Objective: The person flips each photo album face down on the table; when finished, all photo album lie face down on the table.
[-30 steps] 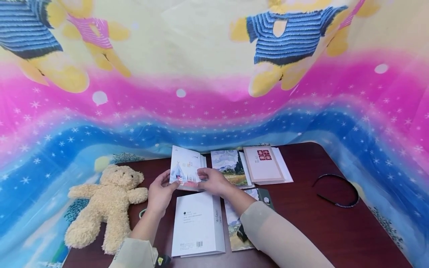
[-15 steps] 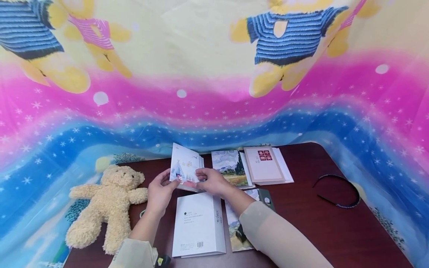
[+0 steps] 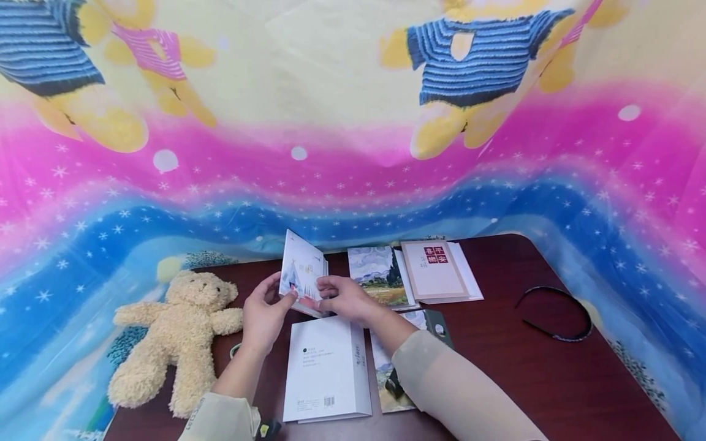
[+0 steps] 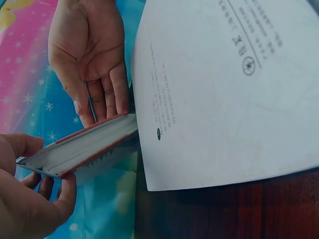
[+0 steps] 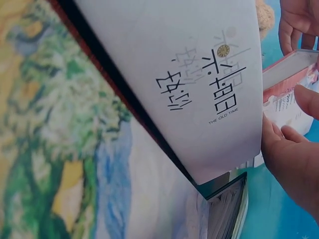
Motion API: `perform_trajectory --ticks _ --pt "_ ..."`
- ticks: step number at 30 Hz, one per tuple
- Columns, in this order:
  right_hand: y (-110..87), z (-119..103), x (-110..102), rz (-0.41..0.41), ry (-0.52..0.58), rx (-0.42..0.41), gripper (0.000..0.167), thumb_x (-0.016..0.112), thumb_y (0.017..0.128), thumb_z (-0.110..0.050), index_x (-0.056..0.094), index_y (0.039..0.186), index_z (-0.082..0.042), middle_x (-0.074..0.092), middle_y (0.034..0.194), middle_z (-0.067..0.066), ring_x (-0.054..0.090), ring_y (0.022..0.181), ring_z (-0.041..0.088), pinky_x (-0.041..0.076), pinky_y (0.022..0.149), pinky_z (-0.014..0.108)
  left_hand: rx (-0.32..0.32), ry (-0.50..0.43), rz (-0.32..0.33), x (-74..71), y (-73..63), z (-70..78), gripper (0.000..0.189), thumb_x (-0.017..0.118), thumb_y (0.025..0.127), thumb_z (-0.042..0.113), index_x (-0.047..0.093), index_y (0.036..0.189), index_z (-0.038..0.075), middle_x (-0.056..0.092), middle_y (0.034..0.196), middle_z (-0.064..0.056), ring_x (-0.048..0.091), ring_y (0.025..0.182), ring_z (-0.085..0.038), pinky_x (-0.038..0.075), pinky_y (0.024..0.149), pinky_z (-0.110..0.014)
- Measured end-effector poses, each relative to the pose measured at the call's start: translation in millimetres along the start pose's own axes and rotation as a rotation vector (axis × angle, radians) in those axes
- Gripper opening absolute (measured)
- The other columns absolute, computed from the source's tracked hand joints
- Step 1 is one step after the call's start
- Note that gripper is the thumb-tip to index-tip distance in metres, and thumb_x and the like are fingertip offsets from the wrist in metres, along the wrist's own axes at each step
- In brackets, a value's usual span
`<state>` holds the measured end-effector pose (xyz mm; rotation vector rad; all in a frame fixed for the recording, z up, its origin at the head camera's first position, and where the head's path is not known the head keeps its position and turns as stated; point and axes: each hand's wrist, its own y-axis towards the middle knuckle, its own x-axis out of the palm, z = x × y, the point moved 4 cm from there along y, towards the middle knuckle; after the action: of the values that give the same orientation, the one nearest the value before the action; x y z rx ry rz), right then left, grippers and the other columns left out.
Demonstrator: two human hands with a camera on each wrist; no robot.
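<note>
A thick book point(image 3: 300, 269) with a pale illustrated cover of a blue tent stands tilted up above the back of the table. My left hand point(image 3: 263, 315) grips its left side, thumb on the front cover, fingers behind. At the opposite side my right hand point(image 3: 350, 299) pinches the book near its lower right corner. The left wrist view shows the book's point(image 4: 84, 144) page edges between red-edged covers, held between both hands. Just below them lies a white book point(image 3: 325, 367) with a barcode on its back cover.
A plush bear point(image 3: 184, 337) lies on the left. Behind my right wrist is a landscape-cover book point(image 3: 380, 275), beside a pink-cover book point(image 3: 434, 269). Another painted-cover book point(image 3: 391, 386) lies partly under my right forearm. A black headband point(image 3: 557, 313) is on the right of the dark table point(image 3: 496, 380).
The tent-cover book has tilted more upright and turned, its top edge rising and its right side shifting left. My right hand has moved slightly left with it. The other things stay put.
</note>
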<state>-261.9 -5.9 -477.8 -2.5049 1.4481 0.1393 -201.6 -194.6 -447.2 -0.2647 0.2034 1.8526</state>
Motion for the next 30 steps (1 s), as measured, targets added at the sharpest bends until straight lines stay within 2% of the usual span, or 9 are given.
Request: perform_trajectory --ticks 7,12,19,30 --pt "-0.8 -3 5 -0.018 0.044 -0.010 0.062 0.079 0.089 -0.008 0.055 0.147 -0.004 0.064 0.138 0.011 0.059 0.128 0.033 0.050 0.105 0.044 0.078 0.078 0.029 -1.6 -2.2 8.9 0.054 0.078 0.091 0.014 0.062 0.143 0.012 0.060 0.138 -0.010 0.060 0.129 -0.029 0.054 0.100 -0.045" --pt "-1.9 -6 8 -0.025 0.061 -0.005 0.061 0.078 0.090 -0.006 0.056 0.147 -0.006 0.065 0.138 0.011 0.060 0.128 0.031 0.050 0.106 0.044 0.105 0.122 0.047 -2.1 -2.8 11.8 0.052 0.079 0.090 0.013 0.065 0.140 0.012 0.060 0.135 -0.010 0.064 0.122 -0.028 0.057 0.096 -0.042" --pt "-0.3 -5 12 -0.053 0.092 0.004 0.061 0.077 0.092 -0.006 0.055 0.149 -0.009 0.065 0.138 0.010 0.060 0.129 0.028 0.051 0.103 0.044 0.159 0.136 0.050 -1.8 -3.5 18.6 0.052 0.080 0.088 0.010 0.066 0.138 0.010 0.063 0.129 -0.009 0.067 0.116 -0.026 0.058 0.092 -0.039" --pt "3.2 -6 18 -0.060 0.104 -0.017 0.059 0.077 0.092 -0.005 0.056 0.147 -0.009 0.066 0.135 0.011 0.061 0.128 0.029 0.052 0.103 0.043 0.185 0.160 0.047 -3.8 -2.0 24.3 0.051 0.079 0.088 0.010 0.066 0.137 0.009 0.062 0.129 -0.010 0.067 0.117 -0.027 0.059 0.092 -0.039"
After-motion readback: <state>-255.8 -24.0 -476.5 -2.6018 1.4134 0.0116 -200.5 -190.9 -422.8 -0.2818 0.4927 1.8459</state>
